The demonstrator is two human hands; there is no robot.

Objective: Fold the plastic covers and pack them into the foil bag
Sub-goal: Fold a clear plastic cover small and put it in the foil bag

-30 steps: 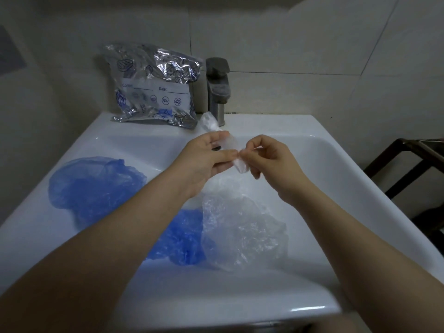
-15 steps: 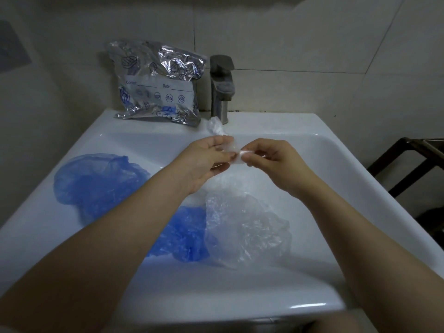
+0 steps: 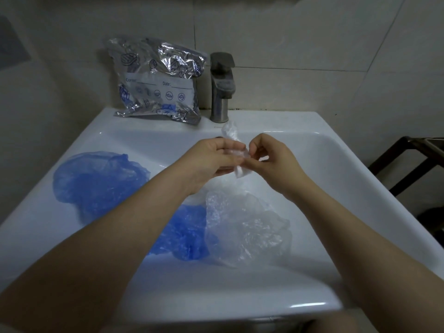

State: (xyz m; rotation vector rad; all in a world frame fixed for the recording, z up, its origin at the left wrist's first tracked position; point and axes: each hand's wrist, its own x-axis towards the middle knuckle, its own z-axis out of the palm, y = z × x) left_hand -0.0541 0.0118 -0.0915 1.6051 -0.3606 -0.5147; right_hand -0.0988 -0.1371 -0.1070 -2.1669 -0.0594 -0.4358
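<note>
Over the middle of the sink, my left hand [image 3: 211, 159] and my right hand [image 3: 271, 159] both pinch a small folded clear plastic cover [image 3: 231, 138]; one end sticks up above my fingers, the other end hangs below them. A loose clear cover [image 3: 247, 227] lies in the basin under my hands. A blue cover [image 3: 96, 179] lies spread on the sink's left side, and another blue cover [image 3: 185, 234] is bunched in the basin, partly hidden by my left forearm. The crinkled silver foil bag [image 3: 158, 80] leans on the wall at the back left.
The white ceramic sink [image 3: 336, 188] fills most of the view. A grey metal tap [image 3: 221, 87] stands at the back, right of the foil bag. A dark wooden frame [image 3: 408, 159] stands at the right, beside the sink. Tiled wall lies behind.
My hands have stayed together on the folded clear cover; its lower end now sticks out below my fingers. The camera has tilted slightly, shifting the scene in the frame.
</note>
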